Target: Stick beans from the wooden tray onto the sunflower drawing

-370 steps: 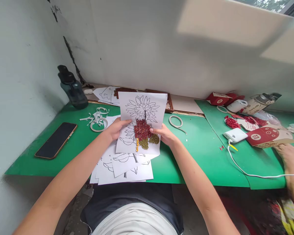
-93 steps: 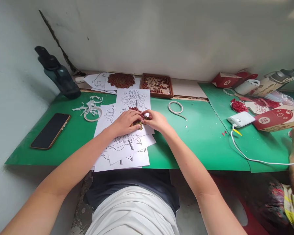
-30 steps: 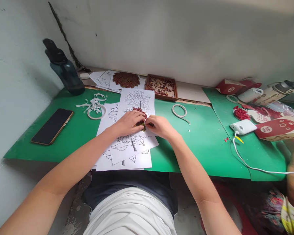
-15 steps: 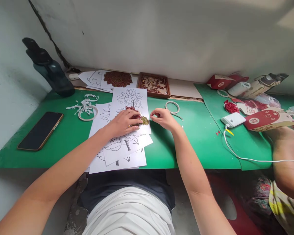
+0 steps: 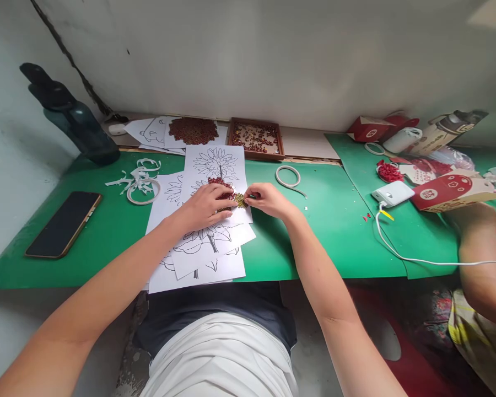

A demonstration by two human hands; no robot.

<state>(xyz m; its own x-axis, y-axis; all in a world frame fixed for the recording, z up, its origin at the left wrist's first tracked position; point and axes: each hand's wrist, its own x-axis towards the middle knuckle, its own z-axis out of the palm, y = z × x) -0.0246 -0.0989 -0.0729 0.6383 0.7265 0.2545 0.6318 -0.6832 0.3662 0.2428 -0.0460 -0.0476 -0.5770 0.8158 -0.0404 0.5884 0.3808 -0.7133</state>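
Note:
My left hand (image 5: pixel 209 206) lies on the top paper sheet (image 5: pixel 196 160), fingers stretched out. Its fingers partly cover a cluster of small red bean-like pieces (image 5: pixel 217 181). Beyond its fingertips is a patch of small green bean-like pieces (image 5: pixel 240 200). My right hand (image 5: pixel 268 199) meets the right edge of this green patch with thumb and forefinger pinched; whatever is between them is too small to make out. Black line drawings of flowers are printed on the sheets, and more flower sheets (image 5: pixel 229 269) lie beneath, overlapping.
Behind stand a brown tray (image 5: pixel 282 144) of scattered red pieces and a sheet covered with reddish-brown pieces (image 5: pixel 193 131). Tape rolls (image 5: pixel 288 167), a phone (image 5: pixel 63 225) and a dark bottle (image 5: pixel 72 121) surround the papers. At right, another person's arm (image 5: pixel 481 248) reaches by a red box (image 5: pixel 452 190) and white cable.
My right hand has moved slightly left, from beside the sheet to the edge of the green pieces. My left hand stays on the paper. The view has shifted a little.

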